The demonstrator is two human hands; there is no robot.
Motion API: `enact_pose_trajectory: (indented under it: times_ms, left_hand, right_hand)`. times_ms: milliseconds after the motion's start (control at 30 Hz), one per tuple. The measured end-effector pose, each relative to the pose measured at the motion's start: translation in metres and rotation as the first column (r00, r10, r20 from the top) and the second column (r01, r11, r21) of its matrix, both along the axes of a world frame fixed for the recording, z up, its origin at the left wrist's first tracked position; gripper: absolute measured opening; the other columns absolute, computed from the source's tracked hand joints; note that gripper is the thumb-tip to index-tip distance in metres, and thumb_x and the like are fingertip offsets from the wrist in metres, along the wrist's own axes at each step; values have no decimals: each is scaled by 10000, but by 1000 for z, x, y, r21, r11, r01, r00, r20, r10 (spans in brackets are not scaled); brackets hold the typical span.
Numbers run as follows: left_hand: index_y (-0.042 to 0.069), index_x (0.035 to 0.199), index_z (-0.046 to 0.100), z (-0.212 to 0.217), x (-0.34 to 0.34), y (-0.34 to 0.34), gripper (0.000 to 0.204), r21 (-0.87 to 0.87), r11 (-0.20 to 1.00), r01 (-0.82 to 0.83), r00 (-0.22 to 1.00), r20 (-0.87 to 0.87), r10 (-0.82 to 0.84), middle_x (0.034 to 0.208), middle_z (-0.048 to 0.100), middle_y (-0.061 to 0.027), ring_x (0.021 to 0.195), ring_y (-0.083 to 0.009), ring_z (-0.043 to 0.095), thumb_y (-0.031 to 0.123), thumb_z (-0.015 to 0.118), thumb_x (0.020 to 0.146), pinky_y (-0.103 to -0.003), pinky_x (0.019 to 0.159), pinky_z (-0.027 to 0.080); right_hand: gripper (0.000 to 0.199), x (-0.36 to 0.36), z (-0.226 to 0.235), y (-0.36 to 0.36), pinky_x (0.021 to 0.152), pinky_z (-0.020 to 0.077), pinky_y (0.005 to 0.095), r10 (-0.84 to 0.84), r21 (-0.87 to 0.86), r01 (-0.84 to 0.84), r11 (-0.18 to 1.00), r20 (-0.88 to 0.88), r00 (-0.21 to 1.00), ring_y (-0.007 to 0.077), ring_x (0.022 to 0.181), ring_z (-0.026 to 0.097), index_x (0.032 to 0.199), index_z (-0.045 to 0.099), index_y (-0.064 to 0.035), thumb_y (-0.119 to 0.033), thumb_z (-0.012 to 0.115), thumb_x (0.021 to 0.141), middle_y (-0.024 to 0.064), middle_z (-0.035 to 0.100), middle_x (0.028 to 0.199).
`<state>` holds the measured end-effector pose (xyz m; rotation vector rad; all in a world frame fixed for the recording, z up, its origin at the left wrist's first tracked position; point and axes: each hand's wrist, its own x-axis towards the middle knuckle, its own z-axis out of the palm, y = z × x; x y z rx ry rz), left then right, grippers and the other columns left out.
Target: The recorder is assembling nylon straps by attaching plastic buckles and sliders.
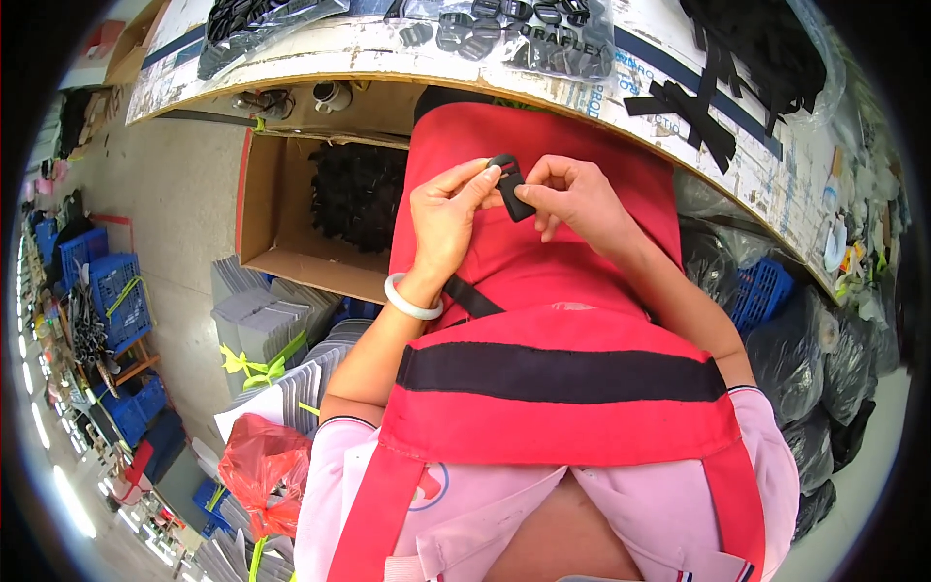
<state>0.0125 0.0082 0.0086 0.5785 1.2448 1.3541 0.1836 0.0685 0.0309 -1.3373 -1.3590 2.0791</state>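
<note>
Over my lap, covered by a red apron, both hands are raised together at a small black plastic buckle with a short black webbing strap. My left hand pinches the buckle's edge between thumb and fingertips. On the other side my right hand grips the strap, thumb on top and fingers curled behind. The strap meets the buckle, but whether it passes through the slot is too small to tell. A white bangle circles my left wrist.
Ahead is a worktable bearing a clear bag of black buckles and loose black webbing strips. An open cardboard box of black pieces stands left of my lap. Tied grey stacks and dark plastic bags flank me.
</note>
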Motion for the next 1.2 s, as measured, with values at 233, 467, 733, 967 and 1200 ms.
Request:
enact_pose_trajectory:
  times_ms: [233, 467, 733, 967, 1200]
  left_hand:
    - [-14, 1011, 715, -7, -13, 2, 190, 270, 946, 179, 923, -380, -66, 875, 653, -50, 813, -104, 606, -38, 701, 823, -209, 687, 478]
    - [-11, 969, 719, 4, -20, -11, 169, 260, 929, 262, 925, -343, -164, 968, 625, -54, 872, -132, 591, -55, 689, 808, -230, 746, 469]
    - [10, 947, 730, 19, -23, -16, 177, 342, 874, 346, 889, -418, -188, 1103, 556, -64, 927, -131, 575, -64, 705, 788, -243, 769, 492]
    - [17, 941, 726, 18, -27, -16, 192, 366, 849, 382, 870, -452, -197, 1079, 554, -55, 892, -159, 627, -87, 690, 784, -267, 787, 538]
    - [-33, 942, 693, 36, -52, -35, 148, 167, 886, 432, 877, -306, -370, 986, 585, -81, 685, -134, 628, -95, 610, 837, -232, 636, 507]
  right_hand:
    - [169, -7, -9, 2, 536, 511, 227, -88, -19, 87, 996, -125, 988, 83, 606, 599, 905, 609, -26, -190, 644, 928, 30, 619, 780]
    - [149, 6, 2, 9, 584, 500, 214, 78, -129, -110, 986, -234, 969, 75, 658, 598, 950, 621, -22, -171, 618, 945, 19, 609, 793]
    - [113, -2, 5, 4, 696, 501, 228, 15, 243, 39, 969, -219, 976, 62, 734, 572, 958, 633, -10, -121, 623, 938, 15, 630, 862]
    - [93, -5, 6, 4, 717, 503, 219, 3, 216, 42, 976, -205, 979, 63, 786, 599, 953, 610, -12, -95, 641, 924, 13, 632, 883]
    - [114, -27, -20, -4, 677, 515, 237, -61, 133, 103, 986, -284, 957, 79, 737, 600, 952, 550, -25, -35, 646, 890, 20, 609, 825]
